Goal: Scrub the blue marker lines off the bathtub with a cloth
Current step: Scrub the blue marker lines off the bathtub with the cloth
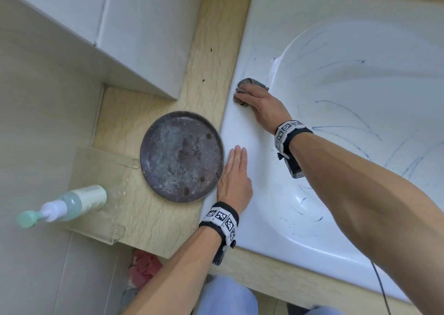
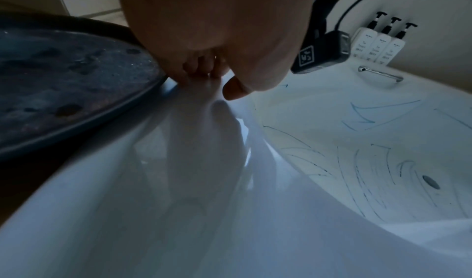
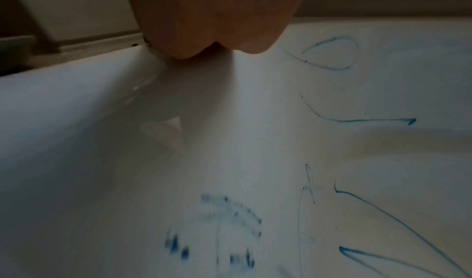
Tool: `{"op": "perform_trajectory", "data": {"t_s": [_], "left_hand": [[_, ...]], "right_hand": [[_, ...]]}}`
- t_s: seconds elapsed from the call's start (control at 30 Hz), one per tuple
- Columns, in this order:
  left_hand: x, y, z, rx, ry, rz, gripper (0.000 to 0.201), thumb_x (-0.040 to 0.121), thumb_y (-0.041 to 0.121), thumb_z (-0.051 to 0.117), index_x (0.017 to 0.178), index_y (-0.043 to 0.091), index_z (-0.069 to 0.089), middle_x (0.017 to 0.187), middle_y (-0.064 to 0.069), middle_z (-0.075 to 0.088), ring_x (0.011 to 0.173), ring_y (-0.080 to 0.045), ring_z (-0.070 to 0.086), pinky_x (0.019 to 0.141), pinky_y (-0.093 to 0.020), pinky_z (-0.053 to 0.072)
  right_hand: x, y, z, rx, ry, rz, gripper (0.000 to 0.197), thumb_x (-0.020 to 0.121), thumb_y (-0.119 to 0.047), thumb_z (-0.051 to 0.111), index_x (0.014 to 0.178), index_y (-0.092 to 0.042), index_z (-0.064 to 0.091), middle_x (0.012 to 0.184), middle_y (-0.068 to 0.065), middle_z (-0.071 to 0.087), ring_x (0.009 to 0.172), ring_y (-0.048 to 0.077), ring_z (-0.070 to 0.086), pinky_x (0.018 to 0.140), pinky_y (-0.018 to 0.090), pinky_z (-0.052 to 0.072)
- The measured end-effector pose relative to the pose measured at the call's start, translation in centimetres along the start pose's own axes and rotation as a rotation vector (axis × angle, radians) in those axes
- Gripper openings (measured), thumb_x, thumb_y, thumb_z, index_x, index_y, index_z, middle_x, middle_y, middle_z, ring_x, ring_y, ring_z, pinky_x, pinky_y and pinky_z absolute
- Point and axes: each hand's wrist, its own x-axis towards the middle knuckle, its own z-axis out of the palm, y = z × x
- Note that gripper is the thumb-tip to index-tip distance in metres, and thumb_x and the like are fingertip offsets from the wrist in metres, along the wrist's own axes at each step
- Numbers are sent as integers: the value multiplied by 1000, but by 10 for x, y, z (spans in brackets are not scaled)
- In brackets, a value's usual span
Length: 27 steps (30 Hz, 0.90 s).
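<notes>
The white bathtub (image 1: 242, 132) carries blue marker lines (image 1: 341, 108) across its inner wall and floor. My right hand (image 1: 257, 103) grips a wadded grey cloth (image 1: 246, 83) and presses it onto the tub's flat rim, near faint blue marks there. My left hand (image 1: 236, 170) lies flat with straight fingers on the same rim, nearer to me and beside the dark plate. The left wrist view has the left hand (image 2: 204, 70) on the rim and blue lines (image 2: 362, 116) in the basin. From the right wrist, the right hand (image 3: 217, 19) hides the cloth; blue lines (image 3: 357, 120) lie to its right.
A dark round plate (image 1: 181, 156) sits on the beige stone ledge (image 1: 209, 50), touching the tub's edge. A pump bottle (image 1: 72, 204) lies in a clear tray (image 1: 105, 161) at the left. Three dispenser bottles (image 2: 378, 46), a metal handle (image 2: 380, 74) and the drain (image 2: 431, 182) are across the tub.
</notes>
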Motion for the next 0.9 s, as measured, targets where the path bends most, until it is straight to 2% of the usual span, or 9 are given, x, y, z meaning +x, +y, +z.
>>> {"op": "perform_trajectory", "data": {"t_s": [0.1, 0.17, 0.27, 0.33, 0.4, 0.5, 0.6, 0.77, 0.9], "left_hand": [[1, 1, -5, -40, -53, -21, 80, 91, 5, 41, 158, 13, -1, 166, -1, -8, 152, -14, -10, 124, -30, 10], [2, -2, -9, -48, -98, -25, 87, 86, 0, 41, 158, 16, -5, 165, 3, -12, 151, -11, -13, 123, -29, 10], [8, -6, -17, -90, -168, -37, 91, 83, -4, 40, 158, 22, -5, 164, 10, -13, 150, -5, -14, 121, -25, 14], [11, -7, -24, -124, -206, -40, 92, 82, -7, 39, 159, 24, -1, 164, 12, -10, 149, -4, -12, 121, -27, 18], [13, -9, -31, -147, -237, -34, 92, 81, -9, 39, 159, 25, 3, 165, 12, -7, 150, -3, -9, 121, -29, 22], [15, -8, -36, -151, -235, -24, 94, 77, -11, 39, 159, 24, 9, 165, 12, -1, 150, -4, -5, 119, -31, 26], [13, -6, -34, -138, -227, -38, 94, 77, -10, 38, 158, 26, 7, 165, 13, -4, 150, -3, -7, 118, -31, 29], [11, -3, -31, -100, -231, -55, 94, 79, -8, 37, 159, 27, -1, 164, 14, -11, 149, -2, -12, 120, -29, 24], [11, -2, -33, -86, -233, -44, 95, 79, -9, 35, 158, 28, -3, 163, 16, -14, 148, -1, -14, 115, -28, 30]], "right_hand": [[26, 5, -10, 22, 77, 1, 38, 94, 9, 48, 125, -5, 65, 138, 11, 56, 129, 24, 49, 112, 9, 21], [40, 5, -13, 44, 93, 24, 36, 94, 9, 47, 122, -3, 66, 135, 12, 58, 128, 25, 51, 111, 8, 22], [47, 5, -14, 62, 84, 148, 43, 91, 10, 49, 124, -10, 67, 138, 6, 57, 130, 22, 51, 112, 26, 37], [43, -5, -15, 89, 108, 177, 48, 89, 13, 49, 126, -13, 65, 141, 3, 55, 134, 19, 47, 112, 35, 39], [31, -24, -12, 104, 53, 69, 51, 89, 14, 49, 129, -14, 63, 144, 1, 52, 137, 17, 42, 115, 33, 35], [3, -43, 1, 20, -168, -140, 51, 88, 9, 55, 131, -17, 61, 147, -1, 48, 139, 20, 40, 111, 35, 41], [-9, -34, 13, -66, -261, -203, 49, 91, 1, 57, 135, -20, 58, 149, -3, 46, 140, 22, 39, 107, 39, 44], [32, -7, 2, -77, -110, -24, 44, 95, -7, 54, 135, -24, 54, 151, -3, 42, 139, 20, 40, 104, 41, 48], [80, 27, -22, -37, -17, 172, 47, 96, -6, 42, 139, -20, 54, 153, 1, 40, 141, 25, 38, 114, 39, 36]]}}
